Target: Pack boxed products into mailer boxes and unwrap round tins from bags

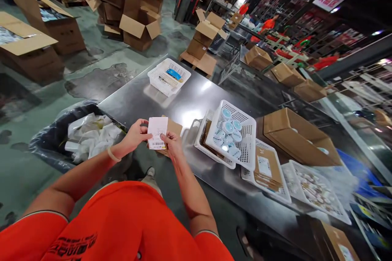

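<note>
A pale pinkish-white printed label (158, 125) with a barcode along its lower part is held up over the front edge of the metal table. My left hand (136, 135) pinches its left side between thumb and fingers. On the right side, my right hand (173, 142) grips it with the thumb on top. Behind the label, a brown cardboard mailer (174, 127) shows partly; whether a hand also touches it is hard to tell.
The steel table (134, 97) bears a white basket (156, 83) with a blue packet, a basket of round tubs (228, 132), a basket of brown mailers (269, 167) and a carton (281, 124). A black-lined bin (49, 144) stands left. Open cartons (137, 28) stand behind.
</note>
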`<move>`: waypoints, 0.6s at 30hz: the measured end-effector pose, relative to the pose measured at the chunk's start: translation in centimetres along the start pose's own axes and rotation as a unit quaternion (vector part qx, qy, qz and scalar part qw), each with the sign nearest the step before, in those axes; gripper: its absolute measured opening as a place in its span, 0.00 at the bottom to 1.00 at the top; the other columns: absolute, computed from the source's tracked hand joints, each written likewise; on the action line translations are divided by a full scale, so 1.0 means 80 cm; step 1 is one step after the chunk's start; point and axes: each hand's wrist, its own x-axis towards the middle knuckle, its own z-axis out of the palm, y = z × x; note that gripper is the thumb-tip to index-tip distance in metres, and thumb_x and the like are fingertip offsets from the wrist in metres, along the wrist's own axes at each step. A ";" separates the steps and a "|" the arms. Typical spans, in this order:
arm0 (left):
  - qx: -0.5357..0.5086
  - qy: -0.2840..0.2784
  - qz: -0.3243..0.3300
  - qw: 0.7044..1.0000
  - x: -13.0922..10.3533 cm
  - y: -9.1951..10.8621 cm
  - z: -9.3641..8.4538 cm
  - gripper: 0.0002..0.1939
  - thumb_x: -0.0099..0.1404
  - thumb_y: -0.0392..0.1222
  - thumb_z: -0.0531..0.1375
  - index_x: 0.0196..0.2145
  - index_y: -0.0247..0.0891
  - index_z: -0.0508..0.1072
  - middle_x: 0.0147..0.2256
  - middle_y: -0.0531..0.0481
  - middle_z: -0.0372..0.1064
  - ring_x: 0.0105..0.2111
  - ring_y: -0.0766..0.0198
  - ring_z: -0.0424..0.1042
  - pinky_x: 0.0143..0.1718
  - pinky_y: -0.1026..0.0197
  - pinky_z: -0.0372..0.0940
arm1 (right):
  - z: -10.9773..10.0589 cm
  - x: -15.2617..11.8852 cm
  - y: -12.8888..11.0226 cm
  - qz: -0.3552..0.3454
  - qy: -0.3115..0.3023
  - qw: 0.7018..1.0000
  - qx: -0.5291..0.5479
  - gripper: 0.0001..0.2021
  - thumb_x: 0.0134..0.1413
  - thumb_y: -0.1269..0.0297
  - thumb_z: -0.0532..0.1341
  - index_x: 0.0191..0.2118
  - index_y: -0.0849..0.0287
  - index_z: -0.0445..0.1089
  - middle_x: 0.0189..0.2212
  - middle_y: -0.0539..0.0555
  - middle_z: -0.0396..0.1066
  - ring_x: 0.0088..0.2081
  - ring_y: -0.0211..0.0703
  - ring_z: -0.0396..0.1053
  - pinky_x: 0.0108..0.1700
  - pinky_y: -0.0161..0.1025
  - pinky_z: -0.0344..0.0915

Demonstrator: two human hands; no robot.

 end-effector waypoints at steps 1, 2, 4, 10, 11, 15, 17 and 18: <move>0.043 0.019 0.016 0.999 0.000 0.000 -0.004 0.29 0.53 0.46 0.75 0.47 0.41 0.67 0.33 0.49 0.82 0.35 0.51 0.84 0.40 0.52 0.77 | 0.002 -0.001 0.002 0.004 0.002 1.000 -0.024 0.26 0.41 0.37 0.76 0.34 0.52 0.74 0.28 0.54 0.78 0.31 0.53 0.77 0.34 0.50 0.78; 0.111 0.038 0.034 0.992 0.000 0.001 -0.008 0.23 0.58 0.45 0.72 0.47 0.41 0.69 0.35 0.48 0.82 0.36 0.51 0.84 0.41 0.52 0.77 | 0.004 -0.002 0.003 -0.009 0.018 0.997 -0.077 0.25 0.44 0.39 0.76 0.39 0.52 0.75 0.32 0.55 0.79 0.36 0.56 0.79 0.37 0.52 0.79; 0.300 0.057 0.067 0.950 0.000 0.006 -0.012 0.15 0.63 0.39 0.66 0.48 0.40 0.72 0.36 0.45 0.83 0.38 0.50 0.84 0.43 0.52 0.76 | 0.005 -0.003 -0.002 -0.083 0.064 0.969 -0.223 0.27 0.49 0.45 0.75 0.52 0.52 0.75 0.45 0.61 0.81 0.50 0.63 0.79 0.48 0.59 0.80; 0.526 -0.013 0.132 0.840 -0.017 0.023 -0.001 0.21 0.70 0.37 0.64 0.59 0.38 0.73 0.41 0.42 0.83 0.42 0.49 0.84 0.47 0.54 0.73 | 0.001 0.005 -0.022 -0.207 -0.062 0.859 -0.464 0.14 0.65 0.61 0.67 0.54 0.54 0.79 0.54 0.64 0.80 0.61 0.63 0.72 0.65 0.60 0.68; 0.499 0.005 0.146 0.854 -0.018 0.022 0.002 0.18 0.70 0.37 0.64 0.57 0.38 0.75 0.41 0.43 0.83 0.42 0.51 0.83 0.47 0.54 0.73 | 0.000 0.007 -0.020 -0.185 -0.061 0.862 -0.468 0.07 0.66 0.63 0.65 0.47 0.54 0.79 0.47 0.63 0.81 0.55 0.61 0.74 0.61 0.57 0.70; 0.326 0.150 0.156 0.920 -0.013 0.006 0.012 0.06 0.69 0.41 0.65 0.40 0.38 0.81 0.36 0.46 0.81 0.36 0.56 0.79 0.42 0.57 0.71 | -0.004 0.004 -0.003 -0.122 0.013 0.896 -0.427 0.10 0.69 0.59 0.64 0.33 0.53 0.72 0.35 0.59 0.75 0.43 0.56 0.72 0.49 0.49 0.68; 0.277 0.192 0.132 0.932 -0.008 -0.003 0.018 0.09 0.69 0.44 0.63 0.35 0.37 0.80 0.31 0.48 0.77 0.30 0.59 0.74 0.35 0.59 0.68 | -0.007 -0.002 0.006 -0.118 0.032 0.911 -0.394 0.15 0.71 0.53 0.61 0.32 0.52 0.69 0.35 0.58 0.73 0.43 0.56 0.71 0.49 0.49 0.67; 0.263 0.206 0.121 0.935 -0.006 -0.007 0.021 0.10 0.69 0.45 0.63 0.35 0.37 0.79 0.28 0.50 0.75 0.28 0.61 0.71 0.33 0.60 0.65 | -0.008 -0.006 0.009 -0.117 0.036 0.919 -0.375 0.17 0.72 0.50 0.59 0.31 0.51 0.67 0.35 0.58 0.72 0.42 0.55 0.70 0.49 0.50 0.67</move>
